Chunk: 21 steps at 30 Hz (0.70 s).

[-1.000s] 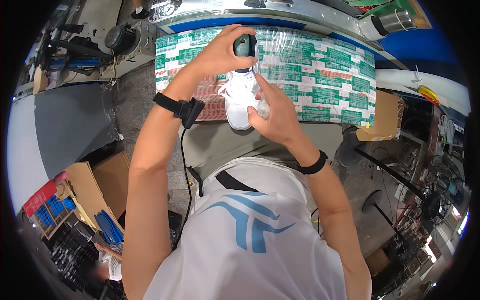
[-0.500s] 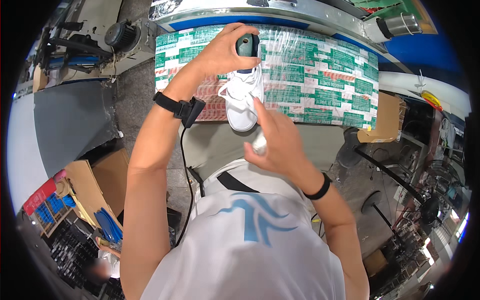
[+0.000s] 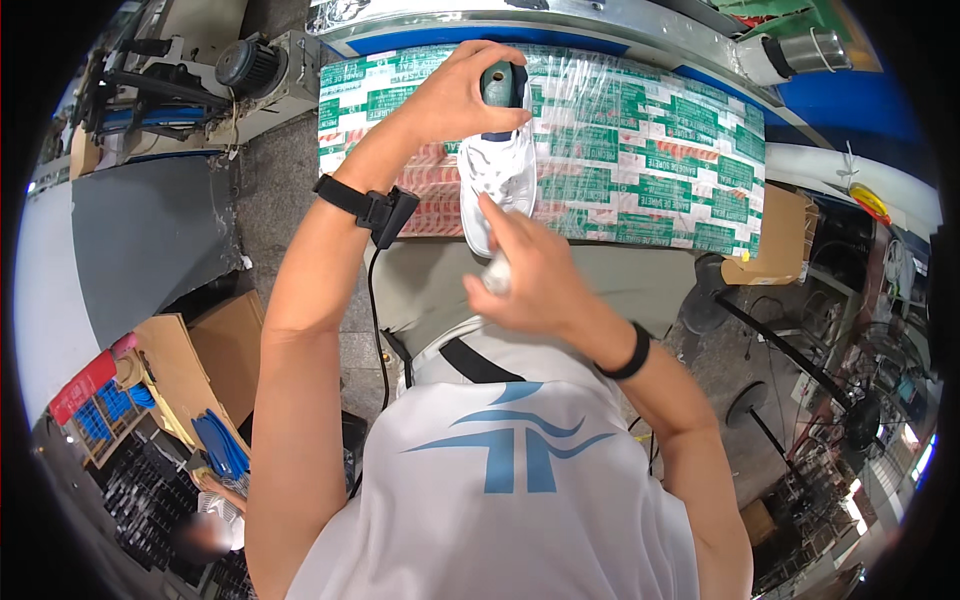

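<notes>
A white lace-up sneaker with a dark blue collar lies on the patterned work surface, its toe pointing toward me. In its opening sits a dark green shoe last with a small hole in the top. My left hand is wrapped around the heel end and the last, thumb at the near side of the collar. Over the toe part, my right hand stretches its index finger onto the upper. Its other fingers are curled round a small white wad, partly hidden, whose kind I cannot make out.
The work surface is covered in green and white printed tape. A metal rail runs behind it. An open cardboard box stands at the right. A cable runs from my left wrist strap. At lower left, another person is partly visible.
My right hand has moved left, its index finger going from the sneaker's right side across the toe area. The loose lace at the left no longer shows. My left hand keeps its grip.
</notes>
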### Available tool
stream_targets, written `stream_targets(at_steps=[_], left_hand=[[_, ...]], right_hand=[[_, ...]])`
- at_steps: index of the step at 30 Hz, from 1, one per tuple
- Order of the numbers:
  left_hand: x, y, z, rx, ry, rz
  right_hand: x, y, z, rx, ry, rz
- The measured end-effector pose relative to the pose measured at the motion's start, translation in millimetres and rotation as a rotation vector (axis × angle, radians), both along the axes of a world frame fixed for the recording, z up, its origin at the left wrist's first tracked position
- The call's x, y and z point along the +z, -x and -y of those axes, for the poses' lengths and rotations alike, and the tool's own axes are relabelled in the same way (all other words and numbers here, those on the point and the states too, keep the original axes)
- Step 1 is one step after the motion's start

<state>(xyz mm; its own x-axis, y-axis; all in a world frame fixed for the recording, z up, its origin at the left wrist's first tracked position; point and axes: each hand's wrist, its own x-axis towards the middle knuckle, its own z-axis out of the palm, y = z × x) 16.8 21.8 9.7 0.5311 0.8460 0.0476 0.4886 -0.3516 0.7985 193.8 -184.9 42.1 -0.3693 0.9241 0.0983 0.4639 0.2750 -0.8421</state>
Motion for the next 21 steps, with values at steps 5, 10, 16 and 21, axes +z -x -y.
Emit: stream_targets(at_steps=[5, 10, 16, 21], left_hand=[[-0.5, -1.3, 1.2, 0.008, -0.006, -0.046], [-5.5, -5.3, 4.8, 0.016, -0.014, -0.007], [-6.9, 3.9, -2.2, 0.007, 0.004, 0.023], [-7.3, -3.5, -4.4, -0.011, -0.065, 0.022]], right_hand=[[7.4, -25.1, 11.7, 0.036, 0.1, 0.041], [-28.3, 2.1, -29.2, -0.044, -0.339, 0.246], [-9.5, 14.2, -0.8, -0.083, -0.139, 0.054], [-1.5, -29.9, 7.0, -0.066, -0.018, 0.019]])
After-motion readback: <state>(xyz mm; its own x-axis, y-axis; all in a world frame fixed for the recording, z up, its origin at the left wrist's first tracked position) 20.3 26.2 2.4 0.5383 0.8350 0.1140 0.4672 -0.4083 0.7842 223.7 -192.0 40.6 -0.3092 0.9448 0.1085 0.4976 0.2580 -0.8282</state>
